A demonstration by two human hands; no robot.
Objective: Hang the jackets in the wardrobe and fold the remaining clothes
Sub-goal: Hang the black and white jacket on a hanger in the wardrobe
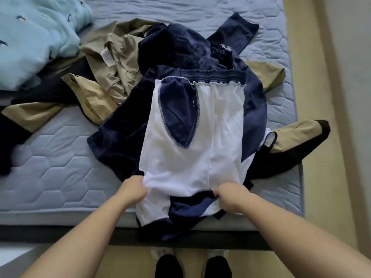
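Observation:
A pair of navy shorts (pixel 192 129), turned inside out with its white mesh lining and a navy pocket bag showing, lies on a pile of clothes at the near edge of the bed. My left hand (pixel 133 189) grips the white lining at its lower left. My right hand (pixel 228 197) pinches the lining and navy hem at the lower right. Under the shorts lies another navy garment (pixel 116 141). A tan jacket with dark trim (pixel 112 77) spreads out behind and to the left, and one tan sleeve (pixel 297 135) hangs off the bed's right side.
The bed has a blue-grey quilted mattress (pixel 60 177). A light turquoise blanket with small dark prints (pixel 34 37) is bunched at the far left. Beige floor (pixel 321 77) runs along the bed's right side. My dark shoes (pixel 192 265) stand at the foot.

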